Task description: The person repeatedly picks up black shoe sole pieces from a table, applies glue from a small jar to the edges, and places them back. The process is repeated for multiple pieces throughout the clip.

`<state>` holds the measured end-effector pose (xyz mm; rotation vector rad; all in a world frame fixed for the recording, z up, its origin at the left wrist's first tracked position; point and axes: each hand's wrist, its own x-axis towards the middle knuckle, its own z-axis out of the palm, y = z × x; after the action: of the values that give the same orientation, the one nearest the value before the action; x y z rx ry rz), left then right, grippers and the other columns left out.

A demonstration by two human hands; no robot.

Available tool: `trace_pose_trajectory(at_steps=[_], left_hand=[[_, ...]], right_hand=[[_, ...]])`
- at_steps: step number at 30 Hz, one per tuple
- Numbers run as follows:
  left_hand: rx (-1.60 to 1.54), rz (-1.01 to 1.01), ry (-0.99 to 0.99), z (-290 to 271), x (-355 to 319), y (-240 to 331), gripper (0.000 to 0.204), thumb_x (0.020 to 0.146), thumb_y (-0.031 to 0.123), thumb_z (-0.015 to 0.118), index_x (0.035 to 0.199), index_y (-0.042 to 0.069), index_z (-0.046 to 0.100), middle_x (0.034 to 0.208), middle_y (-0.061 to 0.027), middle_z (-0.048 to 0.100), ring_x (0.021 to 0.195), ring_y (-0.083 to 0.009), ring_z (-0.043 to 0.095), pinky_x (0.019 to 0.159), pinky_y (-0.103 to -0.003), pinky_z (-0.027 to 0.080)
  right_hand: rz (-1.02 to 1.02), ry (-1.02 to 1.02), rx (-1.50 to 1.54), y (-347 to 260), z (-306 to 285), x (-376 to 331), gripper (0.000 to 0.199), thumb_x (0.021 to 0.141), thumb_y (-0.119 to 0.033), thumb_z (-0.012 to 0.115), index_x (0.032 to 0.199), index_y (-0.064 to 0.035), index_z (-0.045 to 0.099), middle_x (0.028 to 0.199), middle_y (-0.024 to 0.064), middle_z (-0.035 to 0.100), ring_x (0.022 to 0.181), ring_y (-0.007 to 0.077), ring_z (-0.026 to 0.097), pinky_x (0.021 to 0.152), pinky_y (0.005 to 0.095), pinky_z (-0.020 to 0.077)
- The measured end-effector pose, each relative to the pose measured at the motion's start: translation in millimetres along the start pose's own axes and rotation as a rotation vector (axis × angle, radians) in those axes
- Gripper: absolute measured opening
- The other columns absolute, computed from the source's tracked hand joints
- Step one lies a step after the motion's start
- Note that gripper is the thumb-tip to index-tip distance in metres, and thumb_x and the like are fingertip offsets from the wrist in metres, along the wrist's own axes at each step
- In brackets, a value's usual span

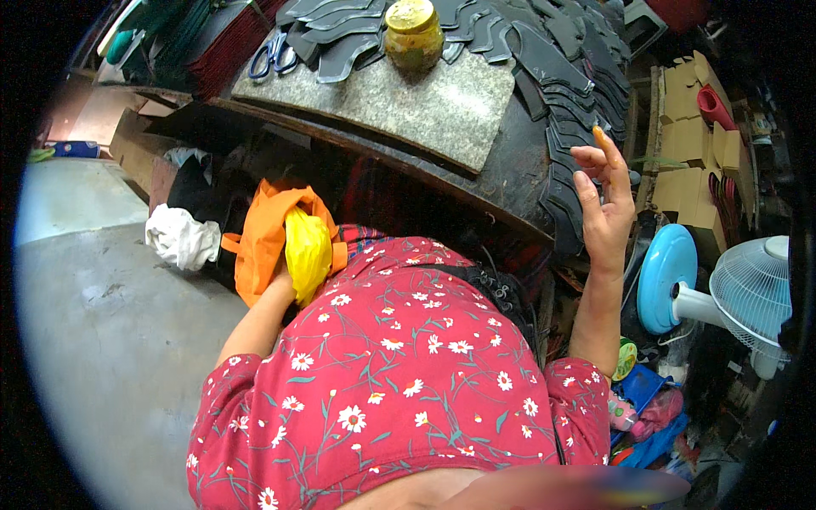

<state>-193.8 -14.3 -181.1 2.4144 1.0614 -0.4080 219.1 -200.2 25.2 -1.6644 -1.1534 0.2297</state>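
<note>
Grey speckled stone makes up the slab (459, 119) on the dark worktable (510, 183), its near corner close to the table's front edge. Right of the slab, a strip of dark tabletop shows before the overlapping black cut pieces (561, 68), which line the far and right sides. On the left, between the person's arm and the picture's rim, a smooth grey surface (93, 323) spreads wide.

The right hand (605, 183) is raised beside the table's right edge, near the black pieces in view, its thumb and half-bent fingers loosely apart in the air; an orange-yellow smear coats the index finger. The left hand (281, 277) reaches in at an orange cloth bag (259, 242) by the lap, mostly covered by it, so I cannot tell whether its fingers are closed on anything. A yellow bag (308, 251) bulges against the orange one, and a crumpled white cloth (181, 238) lies to their left.

On the slab's far part stands a squat, smeared yellow jar (414, 38); whether it is lidded is unclear. Dark-handled scissors (274, 56) lie at the slab's left end. Far right, cardboard boxes (684, 140) have raised flaps, with a red roll (716, 106) resting among them.
</note>
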Motion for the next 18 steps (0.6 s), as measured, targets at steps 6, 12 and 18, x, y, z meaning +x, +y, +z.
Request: trace_pose_trajectory(at_steps=[6, 12, 18], left_hand=[[-0.603, -0.014, 0.040, -24, -14, -20, 0.043, 0.092, 0.028, 0.063, 0.132, 0.012, 0.059, 0.131, -0.0126, 0.062, 0.120, -0.0294, 0.059, 0.100, -0.038, 0.046], [-0.292, -0.076, 0.246, -79, -41, -16, 0.033, 0.083, 0.029, 0.071, 0.105, 0.004, 0.071, 0.096, -0.0180, 0.073, 0.095, -0.0309, 0.071, 0.080, -0.042, 0.053], [0.244, -0.156, -0.024, -128, -61, 33, 0.021, 0.074, 0.016, 0.066, 0.087, 0.000, 0.071, 0.083, -0.0233, 0.070, 0.081, -0.0393, 0.069, 0.075, -0.049, 0.054]], right_hand=[[0.011, -0.009, 0.046, 2, 1, 0, 0.053, 0.091, 0.000, 0.063, 0.142, -0.0052, 0.051, 0.116, 0.0080, 0.066, 0.103, 0.0143, 0.061, 0.096, 0.0301, 0.0462], [0.004, -0.024, 0.080, 1, 8, 1, 0.051, 0.092, -0.001, 0.061, 0.142, -0.0057, 0.051, 0.114, 0.0079, 0.067, 0.103, 0.0141, 0.061, 0.096, 0.0306, 0.0466], [-0.033, -0.069, 0.065, 0, 14, 5, 0.050, 0.093, -0.001, 0.061, 0.141, -0.0048, 0.051, 0.113, 0.0081, 0.067, 0.102, 0.0141, 0.062, 0.095, 0.0306, 0.0472]])
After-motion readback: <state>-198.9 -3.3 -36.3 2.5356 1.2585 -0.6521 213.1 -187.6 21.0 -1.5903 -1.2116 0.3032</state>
